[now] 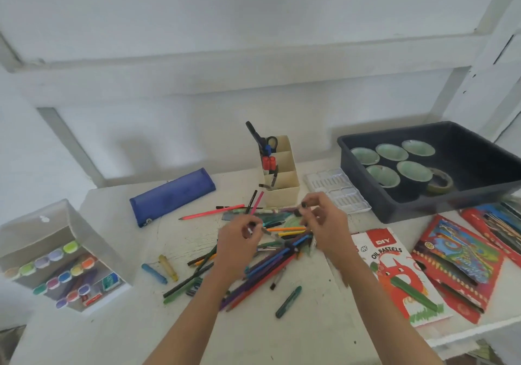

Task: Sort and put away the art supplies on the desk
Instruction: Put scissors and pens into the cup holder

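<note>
On my feed the left hand (pixel 241 235) had its fingers curled in, thumb and fingertips pinching one end of a thin grey stick (pixel 272 234). Blur kept me from telling brush from pen. The right hand (pixel 324 223) hung just beside it at 3 o'clock, thumb and forefinger pinching a small dark piece (pixel 304 204) that was too smeared to name. Both forearms rose from the bottom edge with the wrists angled inward, and the hands were near each other but apart.

Beneath them the pile of coloured pencils (pixel 267 263) lay on the desk (pixel 310 331), partly hidden by the hands.

- **12 o'clock:** a cream organizer (pixel 284 187) stood holding scissors (pixel 269 140) and red markers (pixel 267 163).
- **10 o'clock:** a blue pencil case (pixel 172 195) lay flat.
- **9 o'clock:** a paint box (pixel 56 252) showed rows of coloured pots.
- **7 o'clock:** a blue crayon (pixel 153 273) and a yellow crayon (pixel 168 267) lay side by side.
- **5 o'clock:** a dark green crayon (pixel 289 301) lay alone.
- **1 o'clock:** a clear plastic tray (pixel 338 190) sat against a dark bin (pixel 394 212).
- **In the bin:** it held pale green bowls (pixel 392 152) and a tape roll (pixel 439 181), and the frame cut off its right end.
- **3 o'clock:** the oil pastels box (pixel 394 263) lay flat.
- **Beyond the pastels box:** red pencil packs (pixel 456 260) ran off the right edge.
</note>
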Demonstrator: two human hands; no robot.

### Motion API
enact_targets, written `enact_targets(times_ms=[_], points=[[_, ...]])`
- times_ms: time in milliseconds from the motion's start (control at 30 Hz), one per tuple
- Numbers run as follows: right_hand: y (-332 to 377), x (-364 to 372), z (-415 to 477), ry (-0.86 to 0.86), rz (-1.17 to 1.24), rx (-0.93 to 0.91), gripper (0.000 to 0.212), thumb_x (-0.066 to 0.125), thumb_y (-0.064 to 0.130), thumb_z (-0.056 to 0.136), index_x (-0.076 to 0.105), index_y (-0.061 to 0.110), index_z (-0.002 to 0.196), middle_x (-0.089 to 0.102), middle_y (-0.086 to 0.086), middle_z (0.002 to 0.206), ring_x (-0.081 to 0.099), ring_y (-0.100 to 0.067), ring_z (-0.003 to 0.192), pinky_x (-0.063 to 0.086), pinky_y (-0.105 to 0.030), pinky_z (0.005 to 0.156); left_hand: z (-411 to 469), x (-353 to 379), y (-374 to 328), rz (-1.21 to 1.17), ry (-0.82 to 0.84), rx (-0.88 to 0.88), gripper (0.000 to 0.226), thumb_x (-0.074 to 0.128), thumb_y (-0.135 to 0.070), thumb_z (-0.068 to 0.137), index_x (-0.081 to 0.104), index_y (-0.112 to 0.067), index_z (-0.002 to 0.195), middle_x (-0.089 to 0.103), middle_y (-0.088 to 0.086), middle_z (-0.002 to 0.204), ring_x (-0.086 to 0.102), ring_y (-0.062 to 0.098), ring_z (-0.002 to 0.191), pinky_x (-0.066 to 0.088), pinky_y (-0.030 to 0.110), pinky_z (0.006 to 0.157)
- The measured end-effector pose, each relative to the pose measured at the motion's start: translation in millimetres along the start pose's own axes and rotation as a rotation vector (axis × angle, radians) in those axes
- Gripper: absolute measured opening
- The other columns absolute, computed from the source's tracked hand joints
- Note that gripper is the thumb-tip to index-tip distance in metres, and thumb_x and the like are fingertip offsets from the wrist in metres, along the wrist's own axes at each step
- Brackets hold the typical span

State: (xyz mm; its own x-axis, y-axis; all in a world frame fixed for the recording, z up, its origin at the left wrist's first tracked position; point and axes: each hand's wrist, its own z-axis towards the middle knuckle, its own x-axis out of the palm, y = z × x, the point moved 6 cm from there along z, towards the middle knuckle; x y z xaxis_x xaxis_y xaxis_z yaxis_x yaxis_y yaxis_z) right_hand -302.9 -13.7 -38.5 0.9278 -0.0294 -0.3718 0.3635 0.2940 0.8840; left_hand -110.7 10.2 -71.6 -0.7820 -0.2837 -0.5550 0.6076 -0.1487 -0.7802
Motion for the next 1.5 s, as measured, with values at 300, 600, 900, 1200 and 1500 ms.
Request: enact_targets(times_ms=[300, 600, 900, 1200, 1500], points=[[13, -8, 77, 0.001, 0.002, -0.13, 0.014, 0.059, 0.012, 0.091, 0.052, 0.022, 0.098, 0.062, 0.006, 0.084, 0.061, -0.009, 0.067, 0.051, -0.019, 0.061, 53, -57, -27, -0.109, -0.404, 0.016, 0.014, 0.061, -0.004, 0.089, 0.066, -0.017, 0.089, 0.062, -0.011, 0.078, 0.057, -0.006, 0.073, 0.04, 0.007, 0.063], [12, 9, 113, 0.12, -0.054, -0.263, 0.012, 0.062, 0.004, 0.088, 0.063, 0.01, 0.098, 0.06, 0.008, 0.073, 0.056, 0.001, 0.066, 0.041, -0.003, 0.065, 82, -20, -37, -0.101, -0.429, 0.022, 0.013, 0.061, -0.003, 0.089, 0.069, -0.013, 0.093, 0.061, -0.006, 0.082, 0.055, -0.011, 0.076, 0.04, 0.004, 0.066], [6, 18, 120, 0.135, -0.044, -0.315, 0.016, 0.06, 0.002, 0.088, 0.063, 0.007, 0.102, 0.06, 0.009, 0.081, 0.056, 0.014, 0.074, 0.04, 0.0, 0.067, 102, 18, -20, 0.093, -0.159, -0.204, 0.031, 0.046, -0.018, 0.099, 0.059, -0.012, 0.127, 0.061, 0.005, 0.117, 0.054, 0.012, 0.087, 0.047, 0.033, 0.089], [-20, 34, 101, 0.246, -0.101, -0.335, 0.028, 0.056, 0.003, 0.09, 0.063, 0.013, 0.116, 0.059, 0.002, 0.107, 0.055, 0.0, 0.078, 0.043, -0.005, 0.075, 65, -4, -3, 0.123, -0.197, -0.259, 0.029, 0.049, -0.014, 0.097, 0.059, -0.016, 0.124, 0.056, 0.004, 0.122, 0.054, 0.011, 0.091, 0.044, 0.023, 0.085], [-50, 41, 20, 0.304, -0.232, -0.591, 0.013, 0.072, 0.007, 0.079, 0.07, 0.017, 0.088, 0.062, 0.004, 0.088, 0.053, -0.014, 0.087, 0.046, -0.026, 0.075, -11, 5, 41, 0.229, -0.065, -0.341, 0.021, 0.06, -0.002, 0.086, 0.071, -0.02, 0.082, 0.058, -0.001, 0.092, 0.055, 0.016, 0.089, 0.05, 0.034, 0.082]])
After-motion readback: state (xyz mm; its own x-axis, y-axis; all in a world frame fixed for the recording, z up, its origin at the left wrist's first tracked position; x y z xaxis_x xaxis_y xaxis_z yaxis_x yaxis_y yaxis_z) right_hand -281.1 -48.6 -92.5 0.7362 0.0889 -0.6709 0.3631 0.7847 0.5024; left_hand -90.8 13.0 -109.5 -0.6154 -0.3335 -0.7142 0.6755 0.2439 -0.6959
